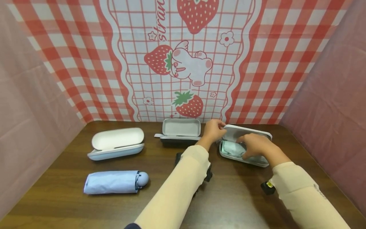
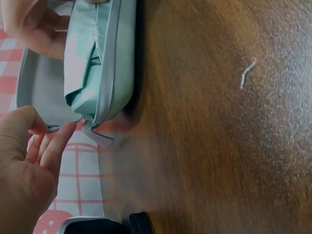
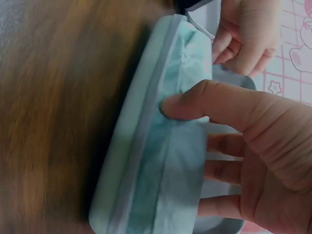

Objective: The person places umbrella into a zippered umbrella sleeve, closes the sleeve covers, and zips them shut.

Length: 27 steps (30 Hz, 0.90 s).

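At the right of the table in the head view, a mint-green zip case (image 1: 246,163) stands with its grey-lined lid (image 1: 232,133) raised. A mint-green folded umbrella (image 1: 231,148) lies inside it, its pleated fabric showing in both wrist views. My left hand (image 1: 213,130) pinches the lid's edge at the left end, close to the zip tab (image 2: 100,136). My right hand (image 3: 273,146) grips the umbrella, thumb pressed on its near side and fingers behind it, next to the lid. The ends of those fingers are hidden.
A dark case (image 1: 180,140) with a grey-lined open lid stands at the back middle. Left of it sits an open light-blue case (image 1: 116,154). A light-blue folded umbrella (image 1: 112,182) with a round handle lies in front. Checked cloth (image 1: 91,63) hangs behind the table.
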Motion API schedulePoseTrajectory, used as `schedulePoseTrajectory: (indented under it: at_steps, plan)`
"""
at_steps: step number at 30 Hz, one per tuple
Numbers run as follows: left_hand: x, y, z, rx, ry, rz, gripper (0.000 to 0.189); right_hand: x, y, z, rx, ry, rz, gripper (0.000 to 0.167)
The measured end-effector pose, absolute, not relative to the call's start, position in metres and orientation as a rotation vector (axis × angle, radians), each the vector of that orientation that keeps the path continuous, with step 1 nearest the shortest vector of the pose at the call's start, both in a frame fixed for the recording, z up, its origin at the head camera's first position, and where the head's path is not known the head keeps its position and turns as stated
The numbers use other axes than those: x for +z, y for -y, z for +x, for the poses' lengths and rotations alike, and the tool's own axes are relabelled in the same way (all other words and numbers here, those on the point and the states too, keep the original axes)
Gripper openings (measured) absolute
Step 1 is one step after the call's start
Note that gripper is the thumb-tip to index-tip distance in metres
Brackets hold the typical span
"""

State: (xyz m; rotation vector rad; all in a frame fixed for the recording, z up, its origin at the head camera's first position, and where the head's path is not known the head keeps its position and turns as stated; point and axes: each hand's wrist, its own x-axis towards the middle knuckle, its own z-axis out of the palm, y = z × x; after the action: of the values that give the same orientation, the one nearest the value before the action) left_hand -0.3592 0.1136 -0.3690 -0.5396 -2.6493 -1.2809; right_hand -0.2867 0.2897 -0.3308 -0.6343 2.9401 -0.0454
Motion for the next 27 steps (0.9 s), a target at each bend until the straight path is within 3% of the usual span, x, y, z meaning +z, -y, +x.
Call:
schedulePoseTrajectory:
  at_steps: [9,27]
  plan:
    - [-0.369,-0.112,-0.358,-1.287,2.674,-0.569,0.020,-0.334,-0.297,-0.278,-0.127,-2.997,-0.713,0.057]
    - [-0.367,-0.108,-0.357,-1.282,2.693,-0.693,0.022,-0.347,-0.349,-0.251,-0.437,-3.204,-0.730,0.029]
